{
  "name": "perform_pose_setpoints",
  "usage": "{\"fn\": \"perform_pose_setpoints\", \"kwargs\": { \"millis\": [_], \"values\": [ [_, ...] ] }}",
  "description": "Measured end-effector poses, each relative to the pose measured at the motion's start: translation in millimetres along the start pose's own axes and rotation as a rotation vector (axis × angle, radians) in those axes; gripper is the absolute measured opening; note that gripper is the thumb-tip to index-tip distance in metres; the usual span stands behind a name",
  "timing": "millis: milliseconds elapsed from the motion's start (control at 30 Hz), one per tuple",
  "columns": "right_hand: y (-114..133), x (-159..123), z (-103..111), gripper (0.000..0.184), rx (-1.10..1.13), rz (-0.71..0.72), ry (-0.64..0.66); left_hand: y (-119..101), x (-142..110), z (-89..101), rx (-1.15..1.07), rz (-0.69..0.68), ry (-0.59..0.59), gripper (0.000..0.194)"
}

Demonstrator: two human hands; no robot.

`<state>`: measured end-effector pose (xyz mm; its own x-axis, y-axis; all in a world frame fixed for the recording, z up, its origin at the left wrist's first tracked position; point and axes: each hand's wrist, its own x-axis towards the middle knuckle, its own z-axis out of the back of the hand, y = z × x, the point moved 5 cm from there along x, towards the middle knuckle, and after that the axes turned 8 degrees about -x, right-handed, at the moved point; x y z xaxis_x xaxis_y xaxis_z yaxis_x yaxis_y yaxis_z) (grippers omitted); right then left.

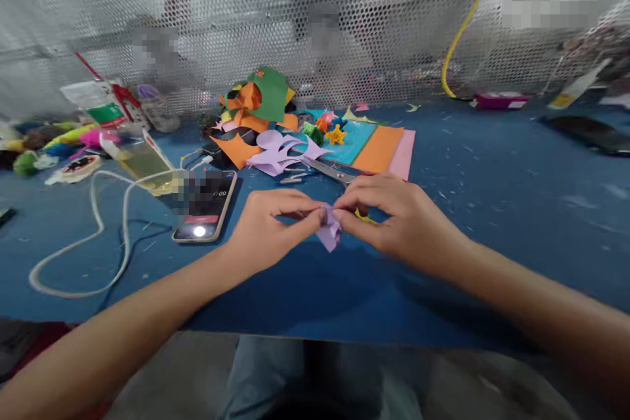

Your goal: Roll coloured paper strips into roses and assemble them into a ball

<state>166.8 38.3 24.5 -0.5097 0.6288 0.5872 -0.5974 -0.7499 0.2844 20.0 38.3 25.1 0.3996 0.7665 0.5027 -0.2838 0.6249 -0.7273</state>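
the blue table (492, 210) carries a lit phone (210, 205), a looped white cable (73, 294), a bottle (147, 164), purple paper scraps (273, 152), overlapping coloured sheets (378, 149) and, far right, a dark flat object (588, 133).

1. Left hand (275, 223) and right hand (398, 216) shown bare, frame centre.
2. Both forearms (152, 302) seen uncovered, toward lower corners.
3. Pale blue, denim-like trousers (268, 367) worn; seen dimly and in part, bottom centre.

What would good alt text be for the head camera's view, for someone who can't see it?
A person's left hand and right hand pinch a small, creased piece of lilac paper between them above a blue table. Just beyond lie scissors, lilac paper scraps and coloured sheets, with a lit phone to the left.
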Motion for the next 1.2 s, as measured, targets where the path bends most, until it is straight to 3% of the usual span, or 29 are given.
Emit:
{"fn": "perform_pose_setpoints", "kwargs": {
  "millis": [400, 600, 833, 1200],
  "values": [
    [9, -7, -1, 0.015, -0.221, 0.204, -0.006, 16, 3, -2.0, -0.080, 0.257, 0.070, 0.005],
    [9, -4, 2, 0.006, -0.202, 0.061, -0.067, 12, 1, 0.3, -0.038, 0.127, 0.000, 0.005],
    [12, -6, 1, 0.013, -0.324, 0.148, -0.078, 15, 0, -1.9, 0.005, 0.130, 0.007, 0.003],
    [7, -5, 4, 0.014, -0.287, 0.076, -0.103, 0, 0, -1.7, 0.003, 0.011, 0.020, 0.014]
  ]
}}
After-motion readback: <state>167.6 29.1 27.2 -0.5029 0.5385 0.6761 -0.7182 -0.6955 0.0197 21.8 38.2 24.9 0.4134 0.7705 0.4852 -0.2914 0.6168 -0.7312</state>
